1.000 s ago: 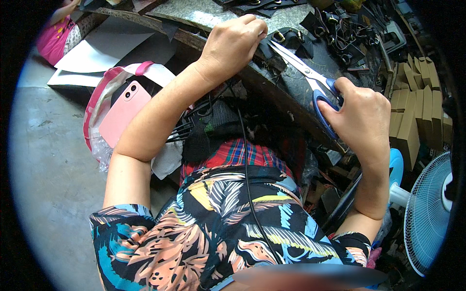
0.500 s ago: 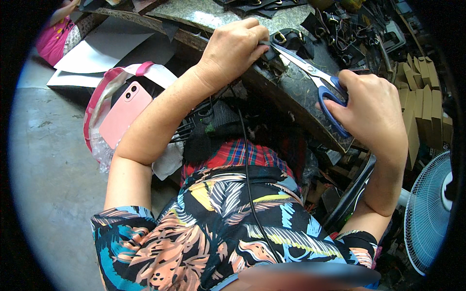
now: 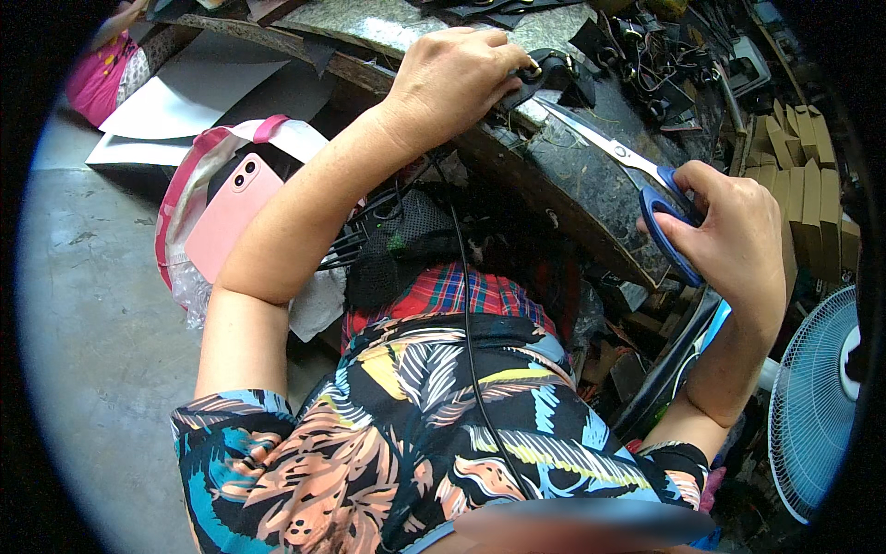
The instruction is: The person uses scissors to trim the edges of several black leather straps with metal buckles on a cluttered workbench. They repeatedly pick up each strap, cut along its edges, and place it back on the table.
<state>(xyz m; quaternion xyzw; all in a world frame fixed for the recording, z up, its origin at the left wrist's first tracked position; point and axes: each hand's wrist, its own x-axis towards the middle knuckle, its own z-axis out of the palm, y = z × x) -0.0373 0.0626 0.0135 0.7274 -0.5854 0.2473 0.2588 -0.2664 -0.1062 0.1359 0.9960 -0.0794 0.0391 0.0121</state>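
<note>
My left hand (image 3: 457, 78) is closed at the work surface's near edge, its fingertips pinching a small black strap piece (image 3: 523, 92). A gold-coloured metal fitting shows at those fingertips; the hand hides most of the piece. In my right hand (image 3: 738, 226) is a pair of scissors (image 3: 628, 155) with blue handles, thumb and fingers through the loops. Its blades lie nearly together and point up and left, their tips a short way from the strap piece. More black strapping (image 3: 558, 74) lies just beyond my left fingertips.
A worn work surface (image 3: 600, 198) carries tangled black straps with metal rings (image 3: 646, 69). Folded brown cardboard (image 3: 812, 198) and a fan (image 3: 812, 406) stand at right. To the left are a pink phone (image 3: 235, 217) on a pink-rimmed bag and white sheets (image 3: 185, 102). Another person's pink clothing (image 3: 101, 83) shows far left.
The scissors have drawn away to the right from my left fingertips, and their blades have come closer together. My left hand has shifted slightly right, turning the fitting into view.
</note>
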